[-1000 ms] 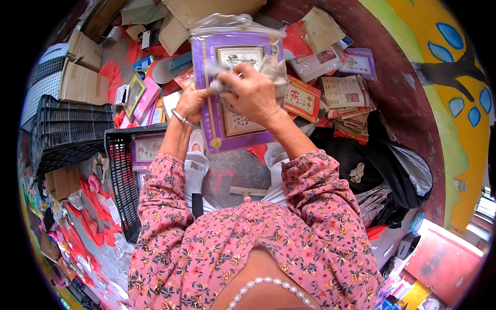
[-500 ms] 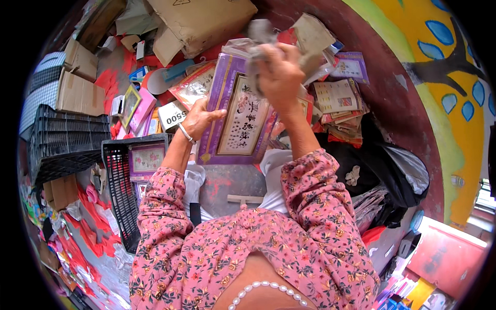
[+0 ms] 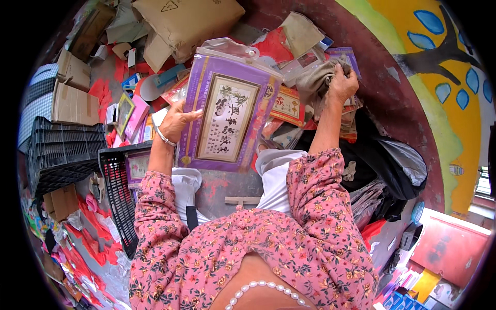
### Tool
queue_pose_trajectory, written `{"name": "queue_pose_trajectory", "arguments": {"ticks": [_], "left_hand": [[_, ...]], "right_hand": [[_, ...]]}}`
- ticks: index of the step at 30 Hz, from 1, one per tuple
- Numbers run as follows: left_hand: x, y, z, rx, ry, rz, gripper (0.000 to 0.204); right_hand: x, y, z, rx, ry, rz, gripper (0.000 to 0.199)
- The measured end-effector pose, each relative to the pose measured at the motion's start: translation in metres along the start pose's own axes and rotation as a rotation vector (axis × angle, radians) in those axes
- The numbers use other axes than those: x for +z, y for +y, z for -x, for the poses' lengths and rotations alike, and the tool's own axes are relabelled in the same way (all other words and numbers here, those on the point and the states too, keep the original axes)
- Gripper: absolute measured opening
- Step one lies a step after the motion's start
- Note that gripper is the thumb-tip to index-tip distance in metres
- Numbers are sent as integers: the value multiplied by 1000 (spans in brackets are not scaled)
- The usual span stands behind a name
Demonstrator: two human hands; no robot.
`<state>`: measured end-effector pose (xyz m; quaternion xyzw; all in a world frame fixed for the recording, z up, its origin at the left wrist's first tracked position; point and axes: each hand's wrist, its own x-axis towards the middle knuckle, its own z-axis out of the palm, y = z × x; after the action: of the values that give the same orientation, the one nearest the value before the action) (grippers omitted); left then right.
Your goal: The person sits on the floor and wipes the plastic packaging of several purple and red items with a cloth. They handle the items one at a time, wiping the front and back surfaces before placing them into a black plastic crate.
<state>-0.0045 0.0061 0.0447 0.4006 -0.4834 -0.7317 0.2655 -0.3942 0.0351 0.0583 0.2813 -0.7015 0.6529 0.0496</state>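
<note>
My left hand (image 3: 176, 124) grips the left edge of a flat purple picture packet (image 3: 206, 88), thumb on its front and fingers behind. The packet is in a clear plastic bag with a hanger loop at the top, and its front shows a framed picture with dark brush characters. Off to the right, my right hand (image 3: 343, 84) is closed on a crumpled grey-brown cloth (image 3: 314, 82), apart from the packet. Below the cloth lies a red and gold packet (image 3: 287, 107) among other packets.
A black plastic crate (image 3: 116, 194) at the left holds another purple packet (image 3: 138, 168). Stacked black crates (image 3: 64, 155) and cardboard boxes (image 3: 77, 103) stand beyond it. A large carton (image 3: 191, 23) is at the back. Black bags (image 3: 385, 165) lie at the right by the painted wall (image 3: 408, 93).
My right hand has moved right with the cloth, from over the packet's top right to beside it. The packet's front now shows whole, and it has shifted slightly left.
</note>
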Motion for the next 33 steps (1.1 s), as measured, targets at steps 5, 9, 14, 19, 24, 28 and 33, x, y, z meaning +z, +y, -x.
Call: {"name": "queue_pose_trajectory", "arguments": {"ticks": [5, 9, 14, 19, 24, 28, 33], "left_hand": [[2, 6, 2, -47, -9, 116, 29], [-5, -2, 0, -16, -29, 109, 31], [-2, -15, -7, -97, -22, 240, 31], [-10, -17, -6, -112, 58, 351, 30], [-20, -29, -19, -181, 102, 539, 27], [-15, -34, -29, -93, 127, 527, 29], [-3, -28, -28, -102, 91, 555, 26]], "right_hand": [[-1, -22, -8, 468, -113, -787, 18], [18, -66, 15, 440, -257, -1002, 21], [45, -58, 66, 381, -757, -709, 20], [29, -39, 25, 554, -290, -567, 23], [-18, -50, 2, 509, -472, -959, 37], [4, -90, 56, -268, -730, -389, 32], [35, -131, 99, 685, -874, -1069, 21]]}}
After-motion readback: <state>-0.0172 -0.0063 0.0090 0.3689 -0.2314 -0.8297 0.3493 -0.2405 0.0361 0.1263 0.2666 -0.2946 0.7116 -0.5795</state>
